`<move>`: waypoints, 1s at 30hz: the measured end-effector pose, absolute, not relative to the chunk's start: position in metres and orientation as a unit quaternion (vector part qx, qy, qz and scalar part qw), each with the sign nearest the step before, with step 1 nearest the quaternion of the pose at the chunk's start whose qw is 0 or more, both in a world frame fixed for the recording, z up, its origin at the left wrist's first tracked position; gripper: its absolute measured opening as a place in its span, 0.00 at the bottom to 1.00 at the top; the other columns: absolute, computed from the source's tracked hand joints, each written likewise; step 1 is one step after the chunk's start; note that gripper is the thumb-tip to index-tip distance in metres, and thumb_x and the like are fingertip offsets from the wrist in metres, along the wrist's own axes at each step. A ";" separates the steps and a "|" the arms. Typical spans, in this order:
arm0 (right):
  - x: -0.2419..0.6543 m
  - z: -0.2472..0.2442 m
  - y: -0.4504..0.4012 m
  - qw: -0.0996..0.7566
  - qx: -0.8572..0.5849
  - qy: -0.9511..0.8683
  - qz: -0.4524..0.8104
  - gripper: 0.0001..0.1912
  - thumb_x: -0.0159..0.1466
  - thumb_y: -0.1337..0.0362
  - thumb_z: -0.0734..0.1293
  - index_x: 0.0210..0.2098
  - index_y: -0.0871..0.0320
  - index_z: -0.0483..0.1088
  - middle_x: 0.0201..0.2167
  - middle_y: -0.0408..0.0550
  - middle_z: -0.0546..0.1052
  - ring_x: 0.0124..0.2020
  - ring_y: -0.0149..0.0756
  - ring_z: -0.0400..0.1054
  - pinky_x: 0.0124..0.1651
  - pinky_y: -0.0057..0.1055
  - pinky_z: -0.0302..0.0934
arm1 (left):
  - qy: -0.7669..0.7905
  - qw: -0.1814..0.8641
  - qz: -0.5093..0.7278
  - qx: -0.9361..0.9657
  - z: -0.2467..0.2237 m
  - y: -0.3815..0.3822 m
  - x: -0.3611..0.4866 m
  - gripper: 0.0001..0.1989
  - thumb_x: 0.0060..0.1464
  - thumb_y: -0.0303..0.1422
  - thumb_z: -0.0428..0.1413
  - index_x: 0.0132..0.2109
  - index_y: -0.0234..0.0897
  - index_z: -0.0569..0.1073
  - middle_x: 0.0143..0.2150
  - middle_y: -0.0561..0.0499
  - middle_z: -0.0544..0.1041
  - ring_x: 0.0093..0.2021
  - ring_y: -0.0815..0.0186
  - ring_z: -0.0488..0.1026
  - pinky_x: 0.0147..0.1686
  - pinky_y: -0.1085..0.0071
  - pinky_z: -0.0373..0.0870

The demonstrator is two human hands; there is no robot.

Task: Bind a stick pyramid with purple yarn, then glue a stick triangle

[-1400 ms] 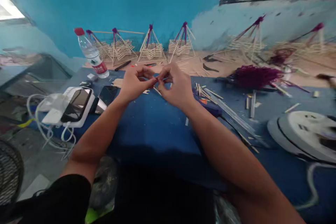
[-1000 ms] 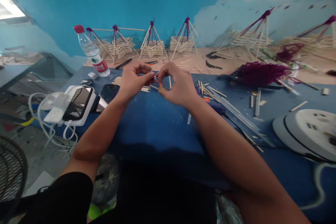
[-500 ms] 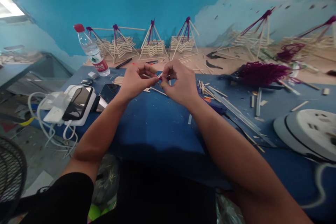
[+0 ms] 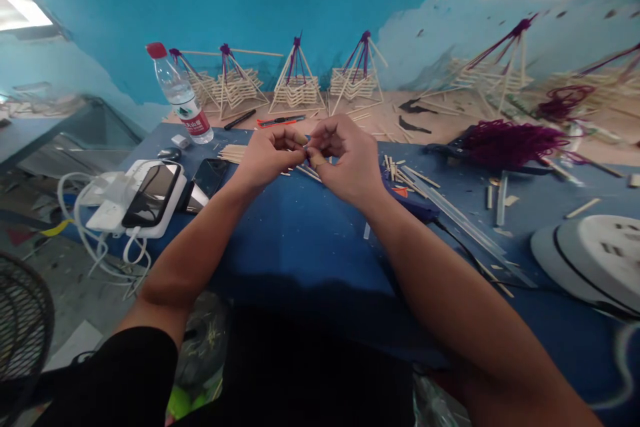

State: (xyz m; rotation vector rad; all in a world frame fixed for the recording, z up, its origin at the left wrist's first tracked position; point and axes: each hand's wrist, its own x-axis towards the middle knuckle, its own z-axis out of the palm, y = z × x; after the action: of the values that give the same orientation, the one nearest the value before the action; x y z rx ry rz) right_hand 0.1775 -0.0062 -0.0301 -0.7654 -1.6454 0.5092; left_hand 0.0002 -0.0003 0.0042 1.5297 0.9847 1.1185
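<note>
Above the blue tabletop, my left hand [image 4: 270, 155] and my right hand [image 4: 345, 157] meet fingertip to fingertip. Both are closed in a pinch on a tiny bit of purple yarn [image 4: 307, 151], mostly hidden by the fingers. Thin wooden sticks [image 4: 233, 153] lie under and behind my left hand. Beside my right wrist are short cut sticks [image 4: 393, 170] and a dark blue glue gun [image 4: 420, 208], partly covered by the forearm. Farther back, several stick frames [image 4: 297, 83] with purple yarn tied at their peaks stand along the wall.
A water bottle [image 4: 185, 103] stands at the back left, near phones [image 4: 153, 193] and a white power strip with cables. An orange cutter [image 4: 281, 121] and a black pen [image 4: 240, 120] lie behind the hands. To the right are purple yarn [image 4: 515, 143], clear glue sticks [image 4: 460, 223] and a round white socket unit [image 4: 590, 260].
The view has shifted slightly, so things sit a little farther right. My fingertips have drawn closer together, and the purple bit and pale stick between them show less.
</note>
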 end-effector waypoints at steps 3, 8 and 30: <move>0.177 -0.030 -0.005 0.601 -0.350 -0.671 0.257 0.09 0.63 0.66 0.71 0.43 0.52 0.70 0.34 0.42 0.79 0.32 0.32 0.75 0.36 0.33 0.70 | 0.414 0.483 0.471 0.611 0.002 0.000 0.003 0.09 0.44 0.28 0.69 0.35 0.35 0.79 0.24 0.54 0.78 0.23 0.74 0.72 0.24 0.76 0.67; 0.180 -0.023 -0.006 0.563 -0.375 -0.651 0.344 0.11 0.61 0.62 0.75 0.36 0.53 0.68 0.34 0.43 0.79 0.31 0.32 0.73 0.36 0.35 0.71 | 0.422 0.488 0.487 0.590 -0.001 0.002 0.006 0.08 0.45 0.26 0.68 0.33 0.36 0.78 0.23 0.54 0.78 0.22 0.73 0.72 0.24 0.75 0.69; 0.180 -0.027 0.000 0.528 -0.433 -0.656 0.322 0.05 0.58 0.70 0.72 0.33 0.56 0.79 0.29 0.44 0.81 0.29 0.33 0.72 0.34 0.34 0.64 | 0.403 0.371 0.514 0.659 -0.001 -0.004 0.005 0.10 0.46 0.25 0.66 0.38 0.35 0.79 0.37 0.50 0.85 0.39 0.66 0.85 0.39 0.73 0.83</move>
State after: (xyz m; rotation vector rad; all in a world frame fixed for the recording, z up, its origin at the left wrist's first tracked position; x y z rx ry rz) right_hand 0.1801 -0.0004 -0.0270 -1.0353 -1.5667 0.7697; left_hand 0.0053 -0.0045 -0.0013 1.6909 1.0337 1.3189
